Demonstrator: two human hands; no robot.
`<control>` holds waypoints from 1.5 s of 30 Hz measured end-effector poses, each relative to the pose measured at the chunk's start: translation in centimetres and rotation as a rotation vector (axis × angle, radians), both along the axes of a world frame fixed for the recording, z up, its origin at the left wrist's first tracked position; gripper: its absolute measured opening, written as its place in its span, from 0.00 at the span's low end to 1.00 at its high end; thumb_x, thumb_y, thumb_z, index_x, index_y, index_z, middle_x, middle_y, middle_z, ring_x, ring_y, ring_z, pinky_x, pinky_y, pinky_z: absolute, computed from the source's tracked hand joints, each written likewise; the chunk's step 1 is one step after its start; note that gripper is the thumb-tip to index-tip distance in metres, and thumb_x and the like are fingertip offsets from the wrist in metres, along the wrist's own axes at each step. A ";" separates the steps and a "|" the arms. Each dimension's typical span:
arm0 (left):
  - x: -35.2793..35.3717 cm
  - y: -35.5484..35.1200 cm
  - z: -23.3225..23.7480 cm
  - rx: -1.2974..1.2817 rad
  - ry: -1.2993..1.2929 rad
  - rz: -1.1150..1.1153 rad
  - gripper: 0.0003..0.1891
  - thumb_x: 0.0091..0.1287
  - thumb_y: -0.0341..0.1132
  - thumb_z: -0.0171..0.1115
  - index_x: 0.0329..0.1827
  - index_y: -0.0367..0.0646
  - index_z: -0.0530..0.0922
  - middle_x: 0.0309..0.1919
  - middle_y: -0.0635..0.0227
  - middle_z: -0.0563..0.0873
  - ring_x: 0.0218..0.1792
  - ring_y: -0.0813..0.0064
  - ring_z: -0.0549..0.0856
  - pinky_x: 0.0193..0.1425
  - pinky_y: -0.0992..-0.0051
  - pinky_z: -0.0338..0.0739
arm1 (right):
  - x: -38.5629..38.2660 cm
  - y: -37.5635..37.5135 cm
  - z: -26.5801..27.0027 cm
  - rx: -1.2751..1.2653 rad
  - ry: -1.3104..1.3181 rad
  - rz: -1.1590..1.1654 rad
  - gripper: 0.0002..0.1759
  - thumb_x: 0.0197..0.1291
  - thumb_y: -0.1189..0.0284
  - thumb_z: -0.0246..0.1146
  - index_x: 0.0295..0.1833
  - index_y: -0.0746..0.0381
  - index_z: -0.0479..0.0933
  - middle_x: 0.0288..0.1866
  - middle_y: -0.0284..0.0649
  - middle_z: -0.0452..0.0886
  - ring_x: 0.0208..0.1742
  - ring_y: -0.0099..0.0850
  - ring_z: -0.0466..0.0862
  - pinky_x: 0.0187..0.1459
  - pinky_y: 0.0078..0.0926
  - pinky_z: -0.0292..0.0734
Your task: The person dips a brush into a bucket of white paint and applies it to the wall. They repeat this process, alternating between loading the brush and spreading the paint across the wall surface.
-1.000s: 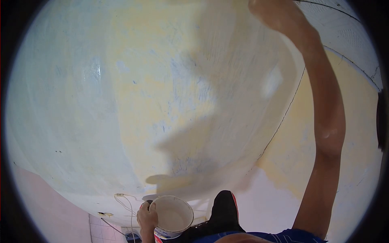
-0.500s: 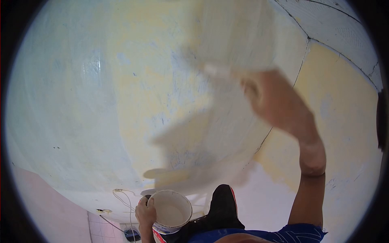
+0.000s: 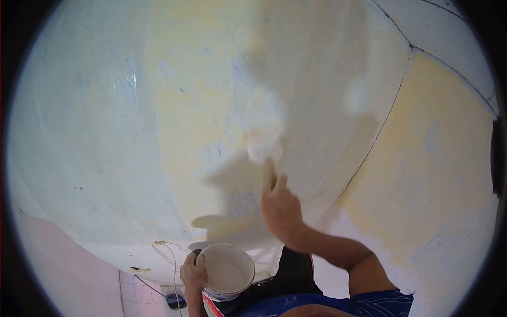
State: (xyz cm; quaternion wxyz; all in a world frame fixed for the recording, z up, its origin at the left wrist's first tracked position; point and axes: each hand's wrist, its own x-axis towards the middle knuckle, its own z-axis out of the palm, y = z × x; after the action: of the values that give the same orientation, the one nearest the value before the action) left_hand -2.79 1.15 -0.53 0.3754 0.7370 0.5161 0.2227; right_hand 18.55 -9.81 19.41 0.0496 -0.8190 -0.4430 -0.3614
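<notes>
My right hand (image 3: 282, 208) is closed round the handle of a wide paintbrush (image 3: 265, 145), its white-coated head against the wall (image 3: 211, 116) and blurred by motion. Patchy yellow and blue show through on that wall, with a whiter coat around. Down at the bottom, my left hand (image 3: 194, 274) grips the rim of a white bucket (image 3: 252, 274), fingers over its left edge. Pale, whitish liquid is inside the bucket. A small dark object (image 3: 197, 252) shows by the left fingers; I cannot make out what it is.
A dark crack line (image 3: 391, 108) marks the corner with a yellowish right wall (image 3: 433, 158). Above it meets the whitish ceiling (image 3: 438, 31). Loose pale cable (image 3: 168, 251) hangs left of the bucket, near a wall opening with wires (image 3: 140, 270). My dark-clad knee (image 3: 296, 269) is beside the bucket.
My right hand has swung down and to the left with the paintbrush, from the upper right to the middle of the wall. My left hand stays on the bucket rim.
</notes>
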 end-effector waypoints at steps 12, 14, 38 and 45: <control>0.5 -0.2 0.4 0.008 0.044 -0.018 0.17 0.73 0.45 0.61 0.43 0.37 0.84 0.36 0.42 0.88 0.43 0.37 0.86 0.48 0.49 0.78 | 0.3 -6.2 19.5 0.299 -0.131 0.156 0.28 0.70 0.77 0.58 0.75 0.60 0.73 0.42 0.54 0.82 0.41 0.53 0.85 0.46 0.50 0.82; 0.5 -0.3 0.5 0.006 0.055 -0.018 0.17 0.73 0.45 0.61 0.44 0.38 0.85 0.36 0.42 0.88 0.42 0.38 0.87 0.48 0.50 0.78 | 1.6 -3.7 19.9 0.381 -0.161 0.120 0.29 0.70 0.77 0.59 0.76 0.60 0.71 0.44 0.55 0.81 0.42 0.53 0.86 0.47 0.49 0.82; 0.3 0.8 -1.6 0.094 -0.021 -0.048 0.15 0.75 0.48 0.58 0.51 0.47 0.83 0.40 0.46 0.87 0.44 0.39 0.86 0.49 0.46 0.79 | 2.2 -7.4 -3.4 -0.284 1.103 0.610 0.19 0.72 0.67 0.62 0.65 0.57 0.84 0.33 0.50 0.84 0.37 0.52 0.84 0.42 0.47 0.78; 0.2 0.3 0.0 -0.016 0.014 -0.012 0.19 0.75 0.49 0.59 0.47 0.40 0.84 0.34 0.46 0.86 0.40 0.42 0.86 0.43 0.53 0.77 | -0.3 -3.0 -11.1 -0.905 0.777 0.749 0.16 0.70 0.68 0.61 0.60 0.54 0.85 0.39 0.51 0.86 0.44 0.49 0.88 0.46 0.47 0.81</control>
State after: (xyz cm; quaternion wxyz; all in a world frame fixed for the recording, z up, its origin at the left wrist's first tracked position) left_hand -2.57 1.43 -0.55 0.3788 0.7387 0.5160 0.2110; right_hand 18.28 -12.85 8.32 -0.0201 -0.6213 -0.7522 0.2185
